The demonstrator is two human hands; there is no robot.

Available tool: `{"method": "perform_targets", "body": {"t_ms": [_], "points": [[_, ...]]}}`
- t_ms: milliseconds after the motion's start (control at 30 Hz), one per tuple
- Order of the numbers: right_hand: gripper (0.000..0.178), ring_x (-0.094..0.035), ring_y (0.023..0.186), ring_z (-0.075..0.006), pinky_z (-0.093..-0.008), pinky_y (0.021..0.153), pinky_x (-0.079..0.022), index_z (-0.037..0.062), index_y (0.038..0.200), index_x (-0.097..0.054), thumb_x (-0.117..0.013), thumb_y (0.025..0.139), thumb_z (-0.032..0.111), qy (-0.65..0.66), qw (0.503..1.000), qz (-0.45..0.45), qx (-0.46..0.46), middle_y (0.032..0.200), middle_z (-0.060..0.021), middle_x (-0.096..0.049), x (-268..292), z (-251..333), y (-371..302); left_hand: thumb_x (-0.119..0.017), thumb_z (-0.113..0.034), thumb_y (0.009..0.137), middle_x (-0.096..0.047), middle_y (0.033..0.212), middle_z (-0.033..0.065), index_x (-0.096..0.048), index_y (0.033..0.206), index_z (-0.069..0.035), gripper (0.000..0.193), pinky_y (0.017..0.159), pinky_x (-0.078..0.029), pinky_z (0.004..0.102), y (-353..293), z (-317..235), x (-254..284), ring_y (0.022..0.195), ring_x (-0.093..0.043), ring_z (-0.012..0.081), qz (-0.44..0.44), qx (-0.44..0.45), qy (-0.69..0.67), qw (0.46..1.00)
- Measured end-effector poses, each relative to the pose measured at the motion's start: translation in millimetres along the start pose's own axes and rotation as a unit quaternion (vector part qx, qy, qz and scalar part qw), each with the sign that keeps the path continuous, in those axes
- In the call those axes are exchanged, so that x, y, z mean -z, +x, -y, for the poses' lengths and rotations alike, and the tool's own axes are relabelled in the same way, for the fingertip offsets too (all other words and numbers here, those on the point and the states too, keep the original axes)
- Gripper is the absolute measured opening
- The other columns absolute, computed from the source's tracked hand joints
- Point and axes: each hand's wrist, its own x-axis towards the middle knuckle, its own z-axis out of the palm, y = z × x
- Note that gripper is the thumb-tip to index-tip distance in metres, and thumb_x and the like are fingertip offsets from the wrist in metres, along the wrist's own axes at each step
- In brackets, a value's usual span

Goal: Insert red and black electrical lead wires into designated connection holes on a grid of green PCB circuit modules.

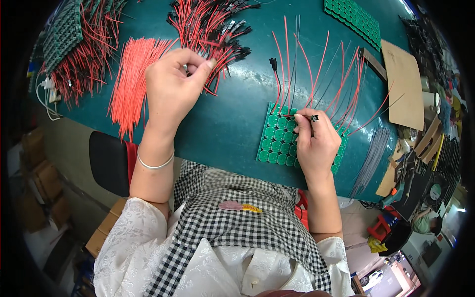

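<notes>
My left hand (175,84) reaches over a pile of red-and-black connector leads (210,20). Its thumb and forefinger are pinched together at the pile's edge, and whatever is between them is hidden. My right hand (316,141) is closed on a connector lead; the lead's black plug (314,118) shows between the fingers, and its wire end points left over the board. Beneath this hand lies a green panel of round circuit boards (269,144). Several red and dark wires (324,52) rise from its far rows. One lead with a black connector (273,64) stands at its far left corner.
A bundle of red wires (131,84) lies left of my left hand. Grey wires (371,161) lie right of the panel. Wired panels (62,39) are stacked far left; another green panel (354,20) is far right. Brown cardboard (402,84) and tools line the right edge.
</notes>
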Motion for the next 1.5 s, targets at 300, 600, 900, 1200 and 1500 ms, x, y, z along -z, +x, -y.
{"method": "perform_targets", "body": {"t_ms": [300, 600, 900, 1200, 1500], "points": [[0.014, -0.062, 0.06, -0.0282, -0.0383, 0.053, -0.048, 0.0018, 0.089, -0.063, -0.073, 0.082, -0.004, -0.008, 1.0, 0.01, 0.026, 0.077, -0.0113, -0.064, -1, 4, 8, -0.087, -0.013, 0.074, -0.062, 0.072, 0.0055, -0.071, 0.083, -0.001, 0.022, 0.057, -0.045, 0.0305, -9, -24, 3, 0.062, -0.056, 0.0157, -0.023, -0.126, 0.153, 0.98], [0.014, -0.063, 0.063, -0.0294, -0.0398, 0.054, -0.05, 0.0027, 0.087, -0.062, -0.072, 0.081, -0.006, -0.059, 0.996, 0.009, 0.064, 0.076, -0.011, -0.063, -4, 5, 9, -0.086, -0.012, 0.076, -0.065, 0.074, 0.0068, -0.07, 0.078, -0.001, 0.02, 0.057, -0.048, 0.0325, -14, -7, -2, 0.062, -0.061, 0.0208, 0.033, -0.093, 0.21, 0.973], [0.014, -0.064, 0.064, -0.0303, -0.0406, 0.056, -0.051, 0.0024, 0.089, -0.062, -0.073, 0.082, -0.002, -0.075, 0.994, 0.009, 0.076, 0.076, -0.0113, -0.063, -5, 7, 11, -0.082, -0.011, 0.082, -0.064, 0.067, 0.0049, -0.069, 0.077, 0.001, 0.019, 0.051, -0.042, 0.0284, -13, -7, 2, 0.056, -0.056, 0.0094, 0.015, -0.012, 0.067, 0.998], [0.019, -0.063, 0.06, -0.033, -0.0413, 0.051, -0.049, 0.0032, 0.084, -0.058, -0.076, 0.087, 0.008, -0.047, 0.998, 0.044, 0.026, 0.075, -0.0127, -0.063, -8, 9, 10, -0.063, -0.009, 0.101, -0.074, 0.086, 0.0107, -0.062, 0.099, -0.001, 0.009, 0.048, -0.032, 0.0172, -25, -11, 2, 0.052, -0.044, 0.0023, 0.021, 0.081, -0.267, 0.96], [0.024, -0.061, 0.056, -0.0272, -0.0392, 0.05, -0.048, 0.0054, 0.081, -0.058, -0.079, 0.086, 0.014, -0.065, 0.997, -0.01, 0.035, 0.073, -0.0086, -0.063, -20, 10, 10, -0.064, -0.009, 0.1, -0.076, 0.094, 0.0159, -0.061, 0.109, 0.001, 0.014, 0.045, -0.04, 0.0179, -60, -39, -9, 0.052, -0.055, 0.0059, 0.139, 0.136, -0.415, 0.889]]}}
